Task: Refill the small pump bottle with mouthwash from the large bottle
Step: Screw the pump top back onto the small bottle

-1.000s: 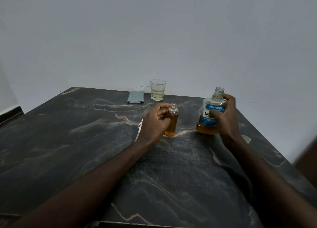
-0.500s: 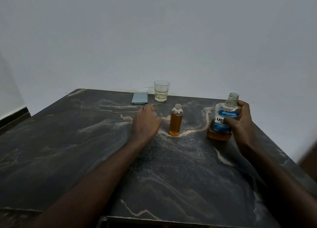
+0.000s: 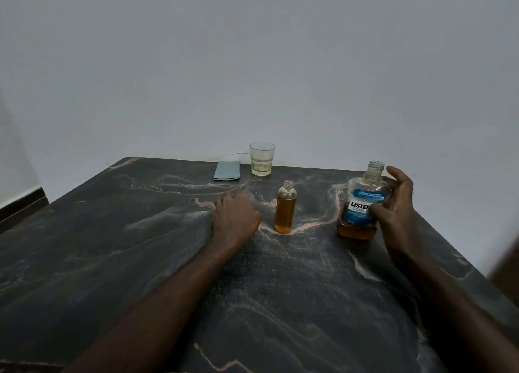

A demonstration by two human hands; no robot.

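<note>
Amber liquid nearly fills the small clear uncapped plastic bottle [image 3: 285,209], upright mid-table on the dark veined marble tabletop [image 3: 140,246]. Left hand [image 3: 236,218] lies palm-down just beside it, apart; fingers bent, tips hidden, so we cannot tell whether they pinch anything. Right hand [image 3: 396,212] wraps the large clear blue-labelled mouthwash bottle [image 3: 362,202], upright, uncapped: thumb on label, fingers spread behind.

Out of sight, cut off, unreadable

The left hand [image 3: 234,218] lies back-up on the table [image 3: 112,232], hiding its fingertips and anything beneath. The thumb of the right hand [image 3: 393,212] covers the label's end on the large bottle [image 3: 358,204] — the small print is unreadable. Both forearms leave the bottom edge; a brown blur [image 3: 508,260] sits far right.
</note>
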